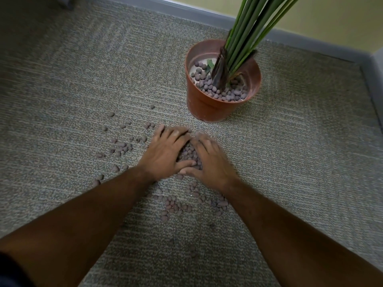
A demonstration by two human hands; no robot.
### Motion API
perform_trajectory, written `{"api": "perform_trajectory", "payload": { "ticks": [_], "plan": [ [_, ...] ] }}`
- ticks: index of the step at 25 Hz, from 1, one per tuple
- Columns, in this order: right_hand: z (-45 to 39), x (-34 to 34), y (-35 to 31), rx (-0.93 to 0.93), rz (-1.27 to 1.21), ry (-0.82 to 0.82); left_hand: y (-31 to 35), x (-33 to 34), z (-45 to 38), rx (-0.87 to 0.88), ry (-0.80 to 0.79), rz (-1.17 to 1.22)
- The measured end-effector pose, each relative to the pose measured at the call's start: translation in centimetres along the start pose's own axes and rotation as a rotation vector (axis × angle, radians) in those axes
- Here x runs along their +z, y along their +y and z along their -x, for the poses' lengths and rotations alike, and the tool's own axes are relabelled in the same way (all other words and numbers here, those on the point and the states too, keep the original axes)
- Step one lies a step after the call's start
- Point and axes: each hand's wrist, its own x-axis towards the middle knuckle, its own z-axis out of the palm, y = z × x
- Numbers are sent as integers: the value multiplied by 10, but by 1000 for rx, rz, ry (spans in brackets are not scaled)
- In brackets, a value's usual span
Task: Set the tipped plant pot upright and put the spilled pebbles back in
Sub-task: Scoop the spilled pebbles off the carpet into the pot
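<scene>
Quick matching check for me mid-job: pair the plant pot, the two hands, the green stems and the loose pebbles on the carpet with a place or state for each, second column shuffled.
Things:
1. plant pot
2. left hand and right hand
3. green stems
4. loose pebbles

Places or states:
A. scattered over the carpet
B. cupped around a heap of pebbles
C. upright near the wall
D. rising out of the pot

Pairs: 1-C, 2-B, 3-D, 4-A

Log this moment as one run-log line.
pot: upright on carpet | left hand + right hand: cupped together around pebble pile | loose pebbles: scattered on carpet | step: gathering
</scene>
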Motion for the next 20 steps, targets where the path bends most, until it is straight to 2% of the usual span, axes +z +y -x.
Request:
{"api": "perform_trajectory", "payload": {
  "ticks": [2, 7, 13, 16, 20],
  "plan": [
    [4, 4, -2, -55, -22, 67, 3, 1, 3, 33, 33, 62],
    [12, 10, -8, -107, 46, 194, 12, 5, 11, 14, -29, 71],
    [21, 9, -20, -121, 216, 224, 17, 5, 17, 13, -53, 43],
    [24, 7, -23, -67, 254, 232, 21, 3, 18, 58, -42, -41],
    [34, 3, -24, -44, 231, 122, 20, -2, 17, 155, -17, -184]
  ]
}}
